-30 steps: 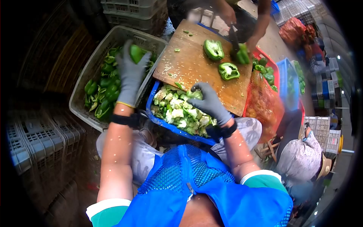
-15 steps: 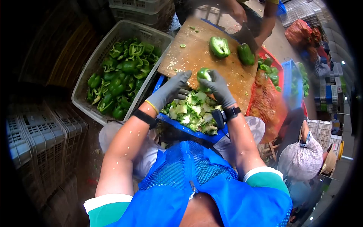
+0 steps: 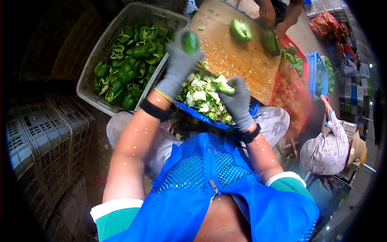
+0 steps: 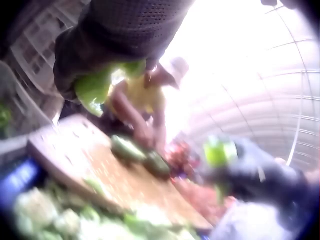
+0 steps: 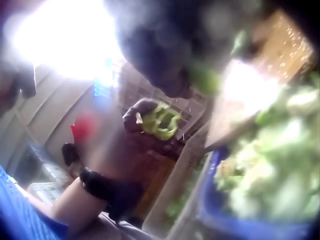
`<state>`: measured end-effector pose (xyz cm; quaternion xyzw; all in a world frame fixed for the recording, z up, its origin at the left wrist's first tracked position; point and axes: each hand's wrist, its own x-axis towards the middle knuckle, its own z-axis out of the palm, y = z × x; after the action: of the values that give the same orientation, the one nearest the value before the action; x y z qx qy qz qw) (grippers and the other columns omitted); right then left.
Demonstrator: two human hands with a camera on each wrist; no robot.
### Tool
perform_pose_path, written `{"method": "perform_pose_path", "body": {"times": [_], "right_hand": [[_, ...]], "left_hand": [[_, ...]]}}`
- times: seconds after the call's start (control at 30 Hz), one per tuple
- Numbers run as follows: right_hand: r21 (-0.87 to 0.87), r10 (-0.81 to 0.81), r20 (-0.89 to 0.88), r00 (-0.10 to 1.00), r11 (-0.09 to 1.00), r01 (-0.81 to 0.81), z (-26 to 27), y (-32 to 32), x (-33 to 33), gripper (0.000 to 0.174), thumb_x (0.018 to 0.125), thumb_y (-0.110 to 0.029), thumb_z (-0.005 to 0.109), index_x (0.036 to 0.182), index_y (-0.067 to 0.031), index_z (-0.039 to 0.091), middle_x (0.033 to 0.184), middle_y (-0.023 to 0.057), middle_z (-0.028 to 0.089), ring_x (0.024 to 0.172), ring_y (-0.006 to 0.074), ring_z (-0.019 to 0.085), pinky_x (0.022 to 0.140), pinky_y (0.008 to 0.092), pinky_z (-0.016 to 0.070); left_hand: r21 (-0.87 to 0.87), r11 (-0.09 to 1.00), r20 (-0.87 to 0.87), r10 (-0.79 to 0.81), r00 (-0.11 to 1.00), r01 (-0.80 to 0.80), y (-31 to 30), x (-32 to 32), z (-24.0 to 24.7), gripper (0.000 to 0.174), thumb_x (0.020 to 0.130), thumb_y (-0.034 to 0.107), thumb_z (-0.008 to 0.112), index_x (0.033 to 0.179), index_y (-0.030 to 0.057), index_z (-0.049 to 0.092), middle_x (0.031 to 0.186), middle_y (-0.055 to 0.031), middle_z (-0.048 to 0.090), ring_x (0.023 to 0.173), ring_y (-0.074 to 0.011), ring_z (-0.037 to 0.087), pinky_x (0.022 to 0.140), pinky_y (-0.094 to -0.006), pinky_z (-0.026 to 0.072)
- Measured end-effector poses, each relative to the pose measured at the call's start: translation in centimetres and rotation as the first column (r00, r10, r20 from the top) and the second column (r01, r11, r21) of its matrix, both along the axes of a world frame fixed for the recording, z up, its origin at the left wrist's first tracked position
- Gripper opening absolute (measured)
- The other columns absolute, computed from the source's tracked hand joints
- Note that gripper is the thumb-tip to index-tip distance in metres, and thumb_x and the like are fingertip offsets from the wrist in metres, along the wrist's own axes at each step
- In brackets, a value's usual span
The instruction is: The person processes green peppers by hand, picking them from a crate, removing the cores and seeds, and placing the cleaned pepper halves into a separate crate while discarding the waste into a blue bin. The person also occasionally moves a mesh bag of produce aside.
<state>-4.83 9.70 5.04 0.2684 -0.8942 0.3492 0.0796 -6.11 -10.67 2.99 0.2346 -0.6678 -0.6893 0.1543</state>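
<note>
In the head view my gloved left hand (image 3: 179, 60) holds a green bell pepper half (image 3: 190, 42) between the crate and the cutting board. Its hollow inside faces the right wrist camera, where the pepper half (image 5: 162, 122) shows ragged edges. Over the blue tub (image 3: 201, 116), my gloved right hand (image 3: 238, 103) grips a pale green pepper core (image 3: 225, 87). Pale cores and scraps (image 3: 199, 96) heap up in that tub. On the wooden cutting board (image 3: 217, 44) lie a cut pepper half (image 3: 241, 30) and a darker green pepper (image 3: 269, 41).
A grey plastic crate (image 3: 86, 86) of hollowed peppers stands left of the board. Across the board, another person's hands (image 3: 284, 30) work beside the darker pepper. A red mesh sack (image 3: 288, 92) leans at the right. Stacked crates (image 3: 44, 141) line the left side.
My left hand first let a pepper go in the crate, then met my right hand at a pepper half taken from the board. Now the hands are apart, the left moving back toward the crate.
</note>
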Motion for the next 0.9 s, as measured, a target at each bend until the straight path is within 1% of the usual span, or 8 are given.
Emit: {"method": "perform_pose_path", "body": {"times": [0.1,0.17,0.2,0.3,0.47,0.6,0.77,0.9], "right_hand": [[0.448,0.123,0.261,0.957,0.863,-0.233,-1.6,5.8,-1.4,0.042,0.067,-0.026,0.076,0.098,-0.0072,0.056,0.087,0.0131,0.057,0.082,0.0321,0.057,0.071,0.0388,0.0473],[0.562,0.179,0.232,0.956,0.777,-0.282,-1.8,5.6,-0.6,0.064,0.067,-0.034,0.075,0.123,-0.0130,0.052,0.120,0.0198,0.049,0.111,0.0360,0.047,0.091,0.0451,0.0409],[0.502,0.231,0.184,0.955,0.813,-0.294,-3.0,4.7,-0.2,0.060,0.069,-0.035,0.074,0.122,-0.0149,0.053,0.122,0.0208,0.047,0.114,0.0374,0.044,0.093,0.0464,0.0396],[0.510,0.225,0.092,0.970,0.826,-0.240,-7.3,3.5,1.4,0.054,0.077,-0.032,0.068,0.127,-0.0195,0.051,0.132,0.0275,0.039,0.124,0.0429,0.036,0.099,0.0491,0.0346],[0.651,-0.057,0.252,0.966,0.748,-0.126,-9.0,8.3,3.1,0.048,0.083,-0.036,0.057,0.128,-0.0250,0.045,0.133,0.0095,0.042,0.131,0.0405,0.025,0.093,0.0654,0.0299],[0.722,-0.159,0.202,0.966,0.691,-0.038,-10.7,9.6,3.2,0.054,0.085,-0.038,0.053,0.134,-0.0195,0.038,0.141,0.0090,0.035,0.133,0.0404,0.024,0.093,0.0697,0.0258],[0.768,-0.229,0.202,0.952,0.640,-0.009,-13.5,8.6,-1.1,0.053,0.087,-0.040,0.045,0.133,-0.0118,0.042,0.135,0.0121,0.044,0.125,0.0414,0.036,0.090,0.0677,0.0306],[0.707,-0.305,0.385,0.871,0.704,-0.066,-17.5,8.3,-6.5,0.040,0.084,-0.030,0.047,0.115,-0.0080,0.060,0.110,0.0193,0.061,0.102,0.0376,0.058,0.090,0.0477,0.0429]], "left_hand": [[-0.543,0.835,0.194,0.225,0.955,-0.086,-6.0,1.0,3.1,0.080,0.066,0.027,0.076,0.135,0.0289,0.035,0.135,-0.0228,0.024,0.116,-0.0388,0.035,0.087,-0.0468,0.0409],[-0.898,0.440,0.246,0.466,0.850,0.018,-8.2,1.5,4.2,0.088,0.067,0.047,0.076,0.140,0.0346,0.028,0.149,-0.0246,0.008,0.135,-0.0480,0.015,0.107,-0.0573,0.0238],[-0.849,0.529,0.212,0.375,0.902,-0.021,-8.8,1.7,3.6,0.091,0.068,0.058,0.071,0.142,0.0365,0.024,0.151,-0.0239,0.002,0.137,-0.0473,0.008,0.109,-0.0597,0.0102],[-0.654,0.733,0.206,-0.066,0.976,0.188,-7.5,1.0,0.6,0.069,0.073,0.048,0.068,0.132,0.0196,0.045,0.135,-0.0286,0.037,0.129,-0.0412,0.034,0.102,-0.0478,0.0356],[-0.547,0.376,0.522,-0.546,0.656,0.748,1.1,4.2,-2.9,0.072,0.069,0.041,0.071,0.132,0.0192,0.044,0.134,-0.0269,0.036,0.123,-0.0451,0.037,0.097,-0.0511,0.0397],[-0.402,0.061,0.784,-0.492,0.378,0.914,7.0,7.0,-3.3,0.095,0.068,0.058,0.069,0.145,0.0343,0.019,0.153,-0.0189,0.000,0.136,-0.0527,0.002,0.094,-0.0756,0.0199],[-0.551,0.039,0.775,-0.346,0.529,0.833,10.0,4.6,-7.2,0.089,0.069,0.065,0.063,0.143,0.0443,0.019,0.154,-0.0136,0.008,0.133,-0.0565,-0.007,0.095,-0.0770,0.0153],[-0.362,0.016,0.821,-0.468,0.327,0.932,8.6,1.0,-8.5,0.083,0.070,0.067,0.060,0.141,0.0472,0.022,0.152,-0.0150,0.015,0.133,-0.0563,-0.003,0.108,-0.0614,0.0166]]}}
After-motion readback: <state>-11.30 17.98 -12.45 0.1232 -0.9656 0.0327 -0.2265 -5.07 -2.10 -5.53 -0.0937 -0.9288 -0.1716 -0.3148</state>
